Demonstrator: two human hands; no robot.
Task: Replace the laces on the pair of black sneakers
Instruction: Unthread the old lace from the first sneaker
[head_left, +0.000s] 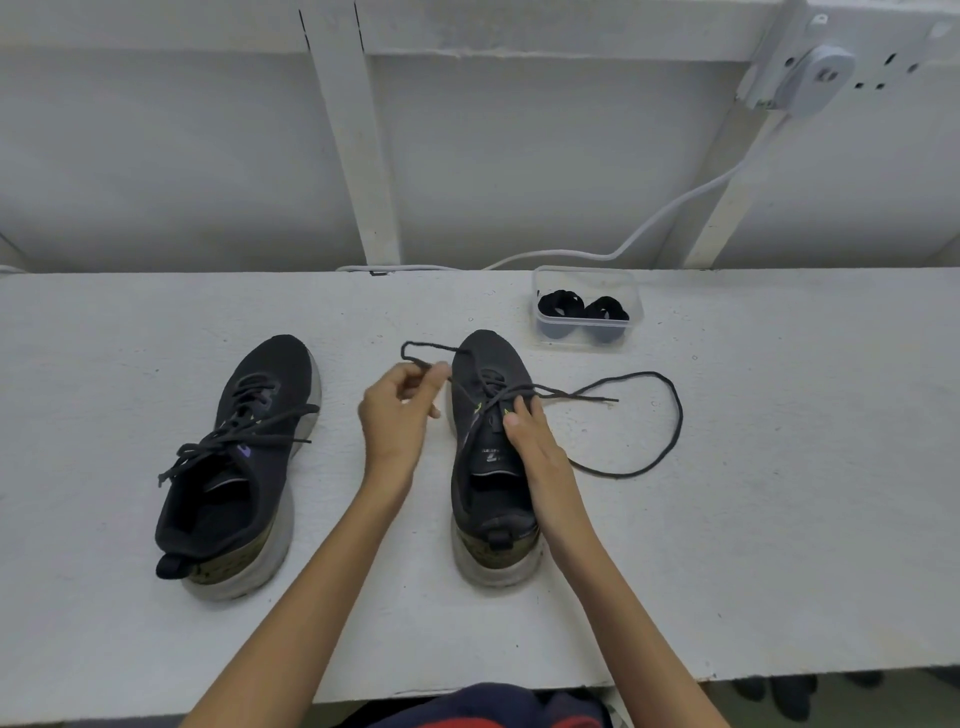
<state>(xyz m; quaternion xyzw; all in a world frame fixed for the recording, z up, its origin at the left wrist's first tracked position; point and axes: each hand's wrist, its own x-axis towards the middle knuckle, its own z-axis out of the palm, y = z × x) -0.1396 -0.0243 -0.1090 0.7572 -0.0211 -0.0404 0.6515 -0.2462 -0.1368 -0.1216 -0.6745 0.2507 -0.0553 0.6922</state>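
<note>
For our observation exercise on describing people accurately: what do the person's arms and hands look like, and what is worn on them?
The left forearm and right forearm are bare, with no sleeves in view. The left hand and right hand wear no gloves, and no rings, watch or bracelets are visible. Dark blue and red clothing shows at the bottom edge.
</note>
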